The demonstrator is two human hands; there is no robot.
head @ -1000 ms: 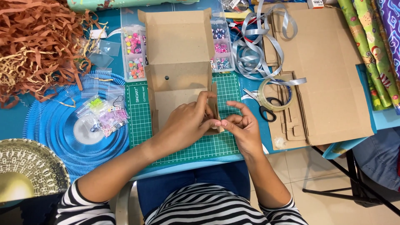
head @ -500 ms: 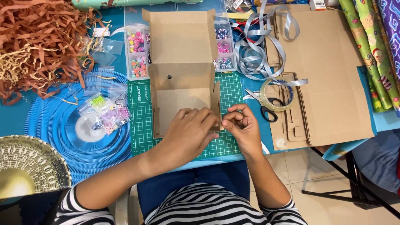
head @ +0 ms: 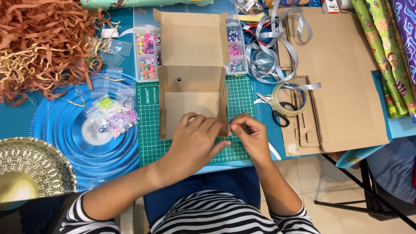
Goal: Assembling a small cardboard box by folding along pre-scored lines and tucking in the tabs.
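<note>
Hands (head: 197,141) lower on cardboard box (head: 193,78)

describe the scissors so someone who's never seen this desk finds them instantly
Start at the green cutting mat in the middle of the blue table, then look just past its right edge. The scissors lie there, blades pointing up-left, black handles overlapping a clear tape roll. They are the only black-handled metal tool among the ribbon and cardboard.

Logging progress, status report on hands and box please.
Left hand flat on cardboard box. Right hand pinching its near corner. Scissors lie clear.
</note>
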